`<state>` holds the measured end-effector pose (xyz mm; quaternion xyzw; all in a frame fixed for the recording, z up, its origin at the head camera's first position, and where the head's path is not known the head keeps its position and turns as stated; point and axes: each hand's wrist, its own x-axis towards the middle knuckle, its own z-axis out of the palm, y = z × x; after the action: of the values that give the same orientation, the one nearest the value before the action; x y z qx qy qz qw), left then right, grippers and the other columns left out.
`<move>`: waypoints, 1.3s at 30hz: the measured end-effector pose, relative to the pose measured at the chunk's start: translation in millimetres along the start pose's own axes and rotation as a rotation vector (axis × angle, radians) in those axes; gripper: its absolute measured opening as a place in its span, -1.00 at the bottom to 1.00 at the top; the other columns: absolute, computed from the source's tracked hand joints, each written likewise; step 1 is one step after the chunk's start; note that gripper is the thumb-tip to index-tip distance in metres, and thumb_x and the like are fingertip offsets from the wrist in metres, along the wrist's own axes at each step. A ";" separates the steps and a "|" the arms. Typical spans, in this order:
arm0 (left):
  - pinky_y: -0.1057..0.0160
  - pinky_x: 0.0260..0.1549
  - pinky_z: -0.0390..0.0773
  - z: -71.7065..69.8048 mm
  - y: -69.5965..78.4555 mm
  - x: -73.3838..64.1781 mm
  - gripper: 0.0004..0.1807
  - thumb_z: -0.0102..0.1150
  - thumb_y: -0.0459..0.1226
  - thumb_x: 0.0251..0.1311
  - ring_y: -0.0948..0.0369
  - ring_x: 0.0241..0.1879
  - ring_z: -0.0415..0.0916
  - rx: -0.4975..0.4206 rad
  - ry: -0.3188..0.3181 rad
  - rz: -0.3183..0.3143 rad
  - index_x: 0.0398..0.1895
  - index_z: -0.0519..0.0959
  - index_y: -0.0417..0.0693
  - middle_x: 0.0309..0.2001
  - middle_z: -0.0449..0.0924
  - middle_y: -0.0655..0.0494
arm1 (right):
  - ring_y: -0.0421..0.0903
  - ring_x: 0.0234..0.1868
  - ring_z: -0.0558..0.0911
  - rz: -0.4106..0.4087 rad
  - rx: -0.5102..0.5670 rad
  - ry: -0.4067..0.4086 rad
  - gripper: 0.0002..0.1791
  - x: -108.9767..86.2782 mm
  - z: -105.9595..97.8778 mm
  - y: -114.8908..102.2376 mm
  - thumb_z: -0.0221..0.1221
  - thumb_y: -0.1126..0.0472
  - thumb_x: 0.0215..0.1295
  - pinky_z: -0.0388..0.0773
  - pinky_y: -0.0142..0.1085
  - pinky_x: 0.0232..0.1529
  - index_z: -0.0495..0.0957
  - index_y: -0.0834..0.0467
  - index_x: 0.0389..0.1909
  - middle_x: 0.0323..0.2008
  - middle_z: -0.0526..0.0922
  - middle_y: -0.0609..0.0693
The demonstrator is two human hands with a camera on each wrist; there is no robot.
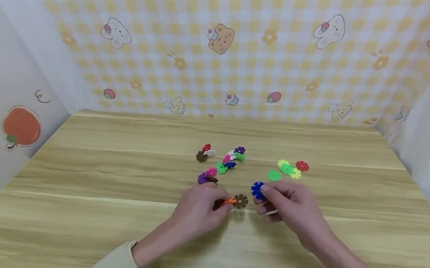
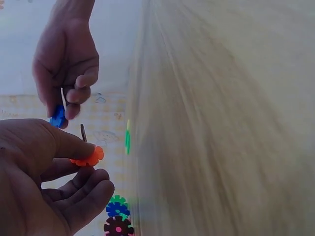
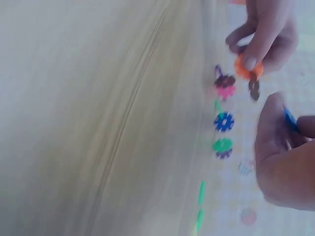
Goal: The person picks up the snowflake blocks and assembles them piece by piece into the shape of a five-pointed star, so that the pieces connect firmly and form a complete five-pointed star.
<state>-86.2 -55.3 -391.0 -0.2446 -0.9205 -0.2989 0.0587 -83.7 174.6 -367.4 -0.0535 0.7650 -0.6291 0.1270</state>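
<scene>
My left hand (image 1: 199, 209) pinches an orange notched plastic disc (image 2: 92, 156) between thumb and fingers. A brown notched disc (image 1: 241, 201) joins the orange one at its edge and stands crosswise to it, pointing toward the other hand. Facing it from the right, my right hand (image 1: 297, 209) holds a blue notched disc (image 1: 257, 190) by thumb and fingertips. A small gap separates the blue disc from the brown one in the head view. In the right wrist view the fingers cover much of the blue disc (image 3: 290, 119).
Behind the hands on the wooden table (image 1: 101, 200) lie joined clusters: a purple, pink and brown one (image 1: 211, 172), a longer multicoloured one (image 1: 221, 168), and a red, white and brown one (image 1: 201, 156). Loose green, yellow and red discs (image 1: 302, 166) lie back right. A patterned cloth (image 1: 244, 63) hangs behind.
</scene>
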 end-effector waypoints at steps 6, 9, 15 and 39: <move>0.43 -0.56 0.35 -1.1 3.7 -0.4 -0.94 0.36 -0.31 0.25 0.33 -0.52 0.35 0.014 0.004 0.034 -0.31 0.79 -0.06 -0.45 0.63 0.17 | -0.19 -0.43 0.63 0.061 0.056 0.020 -0.68 -2.7 12.7 1.6 0.24 0.19 0.45 0.73 -0.29 -0.23 0.66 0.40 -0.04 -0.29 0.67 0.07; 0.44 -0.54 0.37 -0.5 5.3 -1.4 -0.94 0.37 -0.31 0.25 0.33 -0.49 0.40 0.021 0.014 0.065 -0.30 0.80 -0.08 -0.43 0.66 0.15 | -0.19 -0.43 0.63 0.074 0.072 0.048 -0.69 -2.9 17.8 6.4 0.28 0.23 0.40 0.73 -0.29 -0.24 0.64 0.42 -0.05 -0.28 0.72 0.11; 0.47 -0.50 0.39 3.1 7.0 -0.6 -0.94 0.38 -0.31 0.22 0.35 -0.47 0.47 0.043 0.035 0.095 -0.33 0.81 -0.08 -0.42 0.69 0.14 | -0.16 -0.43 0.65 0.095 0.089 0.081 -0.70 -2.3 26.8 10.1 0.31 0.23 0.37 0.73 -0.29 -0.25 0.63 0.41 -0.06 -0.33 0.73 0.10; 0.48 -0.43 0.55 7.1 10.8 -2.8 -0.92 0.30 -0.39 0.30 0.35 -0.45 0.54 -0.107 0.137 0.015 -0.24 0.76 -0.11 -0.32 0.77 0.11 | -0.12 -0.43 0.71 0.001 0.048 0.207 -0.79 0.0 41.7 11.2 0.30 0.28 0.38 0.74 -0.27 -0.28 0.63 0.34 -0.08 -0.32 0.71 0.25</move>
<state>-78.2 -44.7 -391.8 -0.2334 -0.8952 -0.3631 0.1105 -71.9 137.3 -385.7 0.0154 0.7589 -0.6491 0.0488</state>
